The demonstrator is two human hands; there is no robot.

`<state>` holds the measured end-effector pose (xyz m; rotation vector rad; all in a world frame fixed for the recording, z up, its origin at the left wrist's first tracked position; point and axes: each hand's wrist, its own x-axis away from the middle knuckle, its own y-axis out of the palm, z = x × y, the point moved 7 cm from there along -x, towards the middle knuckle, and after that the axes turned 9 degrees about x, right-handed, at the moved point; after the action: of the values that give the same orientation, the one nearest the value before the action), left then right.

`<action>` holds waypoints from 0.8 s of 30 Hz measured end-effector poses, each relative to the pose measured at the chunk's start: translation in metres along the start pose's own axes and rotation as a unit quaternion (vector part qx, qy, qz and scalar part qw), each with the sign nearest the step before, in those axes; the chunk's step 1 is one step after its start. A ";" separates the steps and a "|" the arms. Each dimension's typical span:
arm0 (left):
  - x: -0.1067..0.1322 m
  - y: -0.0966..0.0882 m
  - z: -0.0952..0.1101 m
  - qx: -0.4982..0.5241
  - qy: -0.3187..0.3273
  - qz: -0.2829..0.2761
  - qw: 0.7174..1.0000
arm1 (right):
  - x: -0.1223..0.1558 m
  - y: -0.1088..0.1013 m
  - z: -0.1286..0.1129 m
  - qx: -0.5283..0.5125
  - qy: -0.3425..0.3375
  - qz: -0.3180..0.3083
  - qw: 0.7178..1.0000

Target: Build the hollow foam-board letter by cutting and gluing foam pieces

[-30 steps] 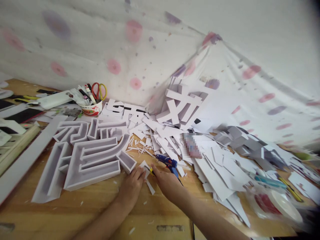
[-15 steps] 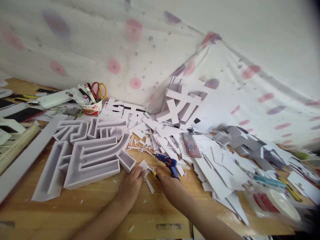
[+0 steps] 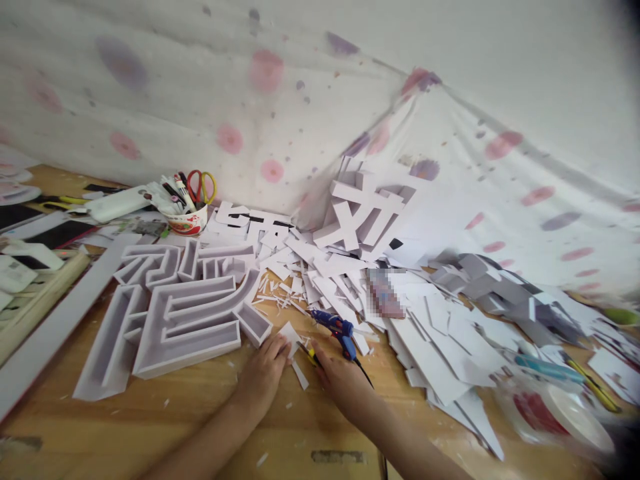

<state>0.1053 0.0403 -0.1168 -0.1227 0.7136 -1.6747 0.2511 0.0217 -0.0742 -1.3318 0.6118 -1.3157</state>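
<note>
My left hand (image 3: 267,369) presses a small piece of white foam board (image 3: 289,335) against the wooden table, its fingers bent together on the near edge. My right hand (image 3: 339,377) is closed around a yellow and black utility knife (image 3: 313,353), whose tip points left toward that piece. A thin white offcut (image 3: 301,375) lies between the hands. Just beyond my right hand rests a blue glue gun (image 3: 334,325) with a dark cord. To the left of my left hand stands a hollow white foam-board character (image 3: 190,350) with raised walls.
White scraps (image 3: 320,267) spread over the back middle, and stacked white sheets (image 3: 445,347) lie at right. A cup (image 3: 187,220) holds pens and scissors. A roll of tape (image 3: 575,417) and another yellow knife (image 3: 595,383) are at far right. A finished character (image 3: 357,213) leans against the curtain.
The view has shifted slightly. Both hands stay in nearly the same place, with the utility knife still in my right hand and the white piece under my left.
</note>
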 end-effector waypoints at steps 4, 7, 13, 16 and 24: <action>-0.001 -0.001 0.003 0.000 -0.006 -0.001 1.000 | 0.003 0.002 0.000 -0.004 0.010 0.007 1.000; -0.001 -0.002 0.005 -0.001 -0.006 0.000 1.000 | 0.004 0.003 -0.001 0.000 0.016 0.024 1.000; -0.001 -0.002 0.008 -0.006 0.008 0.002 1.000 | 0.006 0.006 -0.002 0.015 0.025 0.010 1.000; -0.001 -0.003 0.010 -0.010 0.020 0.004 1.000 | 0.008 0.006 -0.001 0.013 0.026 -0.005 1.000; 0.000 -0.003 0.008 -0.035 0.061 0.004 0.997 | 0.017 0.007 0.004 -0.045 0.034 0.007 0.998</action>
<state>0.1065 0.0372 -0.1093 -0.0670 0.8644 -1.6607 0.2615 0.0059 -0.0740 -1.3561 0.7336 -1.3404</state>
